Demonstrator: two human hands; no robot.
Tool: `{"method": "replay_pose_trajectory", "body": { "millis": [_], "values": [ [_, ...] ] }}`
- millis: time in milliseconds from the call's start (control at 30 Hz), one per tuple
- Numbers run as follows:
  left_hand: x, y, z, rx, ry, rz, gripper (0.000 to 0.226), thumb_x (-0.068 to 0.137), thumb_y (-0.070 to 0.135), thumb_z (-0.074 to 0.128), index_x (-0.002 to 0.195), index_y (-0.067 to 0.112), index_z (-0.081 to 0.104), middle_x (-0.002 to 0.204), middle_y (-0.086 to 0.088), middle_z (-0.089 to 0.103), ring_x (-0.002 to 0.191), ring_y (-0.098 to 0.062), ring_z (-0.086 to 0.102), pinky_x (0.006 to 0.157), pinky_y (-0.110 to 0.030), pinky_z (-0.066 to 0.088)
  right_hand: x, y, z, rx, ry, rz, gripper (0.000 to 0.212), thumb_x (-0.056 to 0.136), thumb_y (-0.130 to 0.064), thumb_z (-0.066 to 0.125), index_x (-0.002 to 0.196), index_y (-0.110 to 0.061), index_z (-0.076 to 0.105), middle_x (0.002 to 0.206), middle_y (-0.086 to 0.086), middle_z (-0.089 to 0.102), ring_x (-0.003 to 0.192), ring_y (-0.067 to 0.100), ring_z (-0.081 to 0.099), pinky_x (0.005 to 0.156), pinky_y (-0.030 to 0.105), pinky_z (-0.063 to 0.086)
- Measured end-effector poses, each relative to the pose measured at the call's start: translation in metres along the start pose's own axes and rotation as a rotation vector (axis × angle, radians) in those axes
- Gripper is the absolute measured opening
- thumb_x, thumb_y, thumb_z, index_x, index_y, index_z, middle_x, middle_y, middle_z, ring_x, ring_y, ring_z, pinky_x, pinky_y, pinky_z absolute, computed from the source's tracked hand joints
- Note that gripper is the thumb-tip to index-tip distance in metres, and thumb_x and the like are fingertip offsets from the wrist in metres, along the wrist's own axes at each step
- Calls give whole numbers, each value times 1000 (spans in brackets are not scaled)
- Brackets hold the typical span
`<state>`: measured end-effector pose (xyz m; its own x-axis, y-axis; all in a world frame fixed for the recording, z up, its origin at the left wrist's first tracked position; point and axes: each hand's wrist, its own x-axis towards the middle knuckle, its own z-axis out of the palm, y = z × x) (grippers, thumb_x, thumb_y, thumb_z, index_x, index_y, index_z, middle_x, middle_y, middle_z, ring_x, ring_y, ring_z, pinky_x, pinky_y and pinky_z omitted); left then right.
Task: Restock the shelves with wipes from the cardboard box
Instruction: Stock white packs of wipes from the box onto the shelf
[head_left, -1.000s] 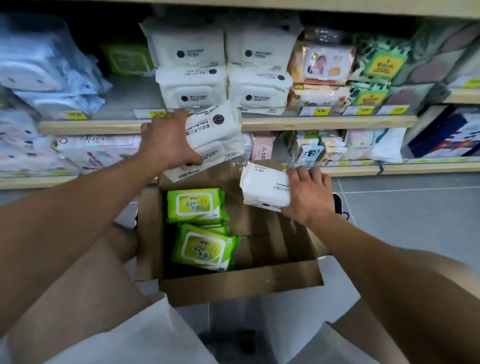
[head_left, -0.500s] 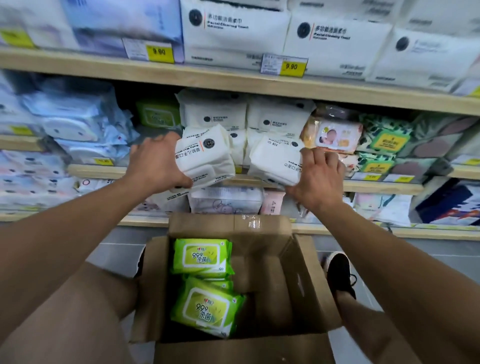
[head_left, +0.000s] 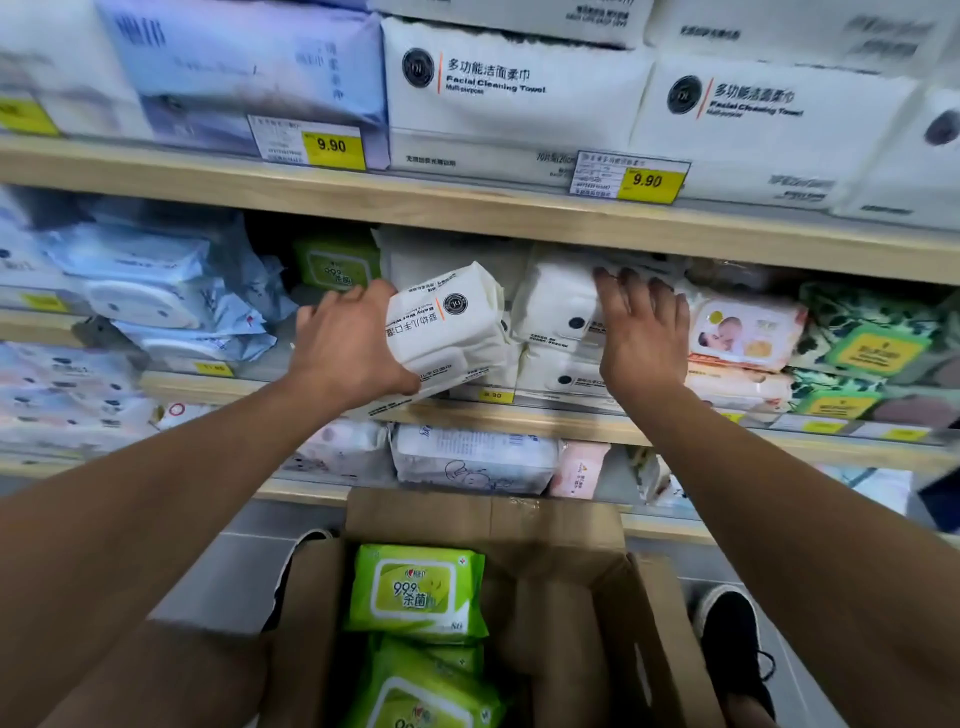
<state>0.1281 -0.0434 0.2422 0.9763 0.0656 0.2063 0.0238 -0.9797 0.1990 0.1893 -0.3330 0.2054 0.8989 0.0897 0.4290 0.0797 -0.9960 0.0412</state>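
Head view: cardboard box (head_left: 561, 613) holds green wipe packs (head_left: 415, 592); left hand (head_left: 348, 353) grips white pack (head_left: 447, 327), right hand (head_left: 644, 332) flat.

You're gripping a white pack (head_left: 447, 322) in soft, slightly glossy plastic film. You're facing pale matt wood shelves (head_left: 467, 213). You're standing over a matt brown cardboard box (head_left: 561, 597) holding shiny green packs (head_left: 415, 592).
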Motion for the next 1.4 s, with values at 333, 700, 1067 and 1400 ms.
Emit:
{"method": "replay_pose_trajectory", "body": {
  "millis": [333,700,1067,1400],
  "values": [
    [7,-8,11,14,12,-3,88,40,51,79,117,24,48,109,-4,58,101,-29,50,82,-39,34,15,-24,18,82,75,-83,78,77,-22,70,145,-32,32,148,0,38,135,32,31,112,51,16],
    [13,-18,-8,20,85,-30,84,40,50,80,111,23,47,103,-2,54,98,-28,48,80,-39,30,10,-14,24,34,72,-149,68,80,-21,71,139,-30,38,145,2,42,133,36,31,107,48,15],
    [49,28,5,65,79,6,84,46,48,80,120,22,49,114,-5,59,107,-29,50,88,-40,34,10,-10,25,47,62,-147,70,82,-19,67,142,-32,33,148,0,38,136,34,28,111,49,16],
    [74,53,23,280,63,143,85,70,51,74,140,49,25,139,2,47,127,-33,36,102,-51,25,8,-11,28,78,97,-137,77,80,-17,67,146,-32,30,150,1,37,138,33,27,112,49,15]
  ]
}}
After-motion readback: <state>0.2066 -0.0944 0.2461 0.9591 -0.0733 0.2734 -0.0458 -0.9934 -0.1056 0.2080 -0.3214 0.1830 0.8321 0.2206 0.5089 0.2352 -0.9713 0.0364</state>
